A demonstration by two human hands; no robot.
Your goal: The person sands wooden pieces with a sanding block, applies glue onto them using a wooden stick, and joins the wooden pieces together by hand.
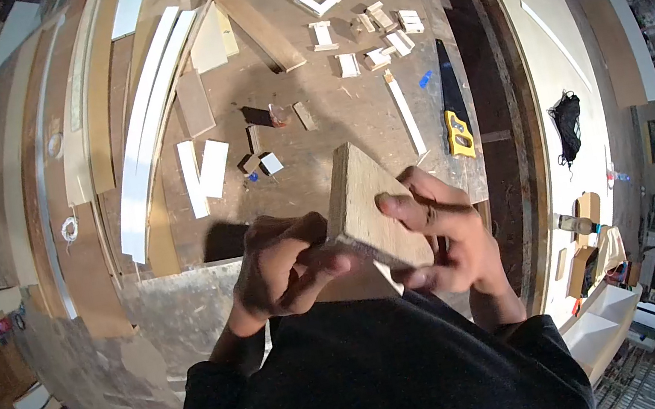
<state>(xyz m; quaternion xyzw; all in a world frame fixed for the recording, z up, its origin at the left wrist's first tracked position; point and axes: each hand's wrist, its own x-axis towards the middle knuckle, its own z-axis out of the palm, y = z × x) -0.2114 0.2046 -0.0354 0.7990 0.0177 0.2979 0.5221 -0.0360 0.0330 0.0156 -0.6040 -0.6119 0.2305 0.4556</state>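
Note:
Close to my chest I hold a small plywood piece (380,209), with its broad flat face turned up and to the right and a thick edge along its left. Below it a second pale panel (358,284) shows, joined or pressed against it; I cannot tell which. My left hand (281,266) is closed at the lower left corner, its fingers curled against the edge. On the other side my right hand (452,231) grips the piece, with one finger laid on the broad face. Parts of both hands' grip are hidden behind the wood.
Several small wooden frames (347,65) lie at the back of the workbench (327,100). A yellow-handled handsaw (459,130) rests near its right edge. Long boards and white strips (153,147) cover the left side. Black cord (568,128) lies on the right-hand table.

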